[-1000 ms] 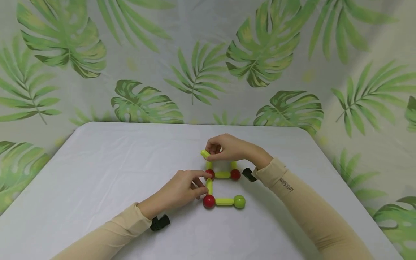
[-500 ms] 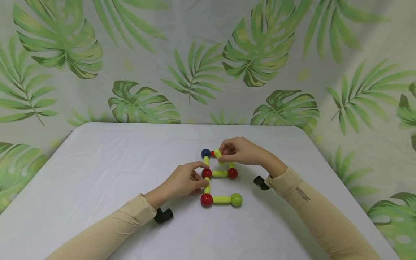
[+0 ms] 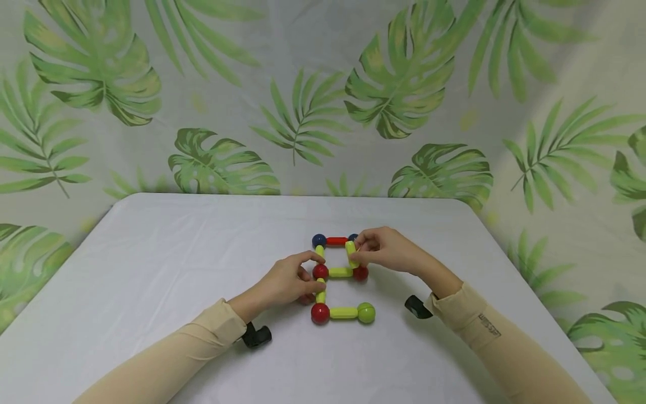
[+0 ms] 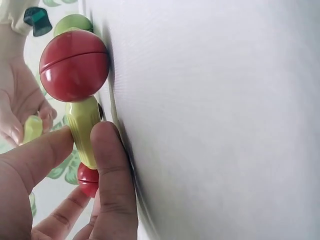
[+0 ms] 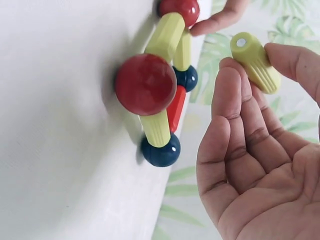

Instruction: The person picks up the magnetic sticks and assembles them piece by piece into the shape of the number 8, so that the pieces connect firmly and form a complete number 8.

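Observation:
A flat figure of magnetic rods and balls lies mid-table. My left hand pinches its yellow-green rod between thumb and finger; this rod joins the near red ball to the middle red ball. My right hand holds a loose yellow-green magnetic rod at its fingertips, a silvery dot showing on one end. In the head view that rod overlaps the figure's right side, between the right red ball and a partly hidden blue ball.
Another blue ball and a red rod form the figure's far side. A green ball ends its near row. The white-covered table meets a leaf-print cloth behind. Black wrist devices hang by both cuffs.
My right hand has carried the loose rod rightward and nearer, turning it more lengthwise. The far blue balls and red rod have come into sight. My left hand has barely shifted.

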The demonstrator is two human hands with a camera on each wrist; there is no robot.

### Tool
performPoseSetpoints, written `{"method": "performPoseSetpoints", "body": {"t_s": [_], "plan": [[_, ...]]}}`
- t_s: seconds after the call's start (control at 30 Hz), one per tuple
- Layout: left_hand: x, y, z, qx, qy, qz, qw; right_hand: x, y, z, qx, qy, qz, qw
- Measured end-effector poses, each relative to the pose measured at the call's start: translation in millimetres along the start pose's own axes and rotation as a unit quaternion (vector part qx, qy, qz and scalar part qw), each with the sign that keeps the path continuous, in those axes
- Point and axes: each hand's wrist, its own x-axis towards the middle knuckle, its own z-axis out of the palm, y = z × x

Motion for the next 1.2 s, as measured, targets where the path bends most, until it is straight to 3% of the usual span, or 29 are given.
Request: {"method": "performPoseSetpoints", "body": {"t_s": [0.6,1.2], "plan": [[5.6,0.5,-1.9,-0.001,0.007,-0.021,0.9998,-23.3,9,5,0.043,0.001,0.053,0.9977],[6.6,-2.9,-10.9,-0.012,0.020,-0.034,0.9991,-32.2,21,28,0.098,-0.003,0.090,0.9911]]}}
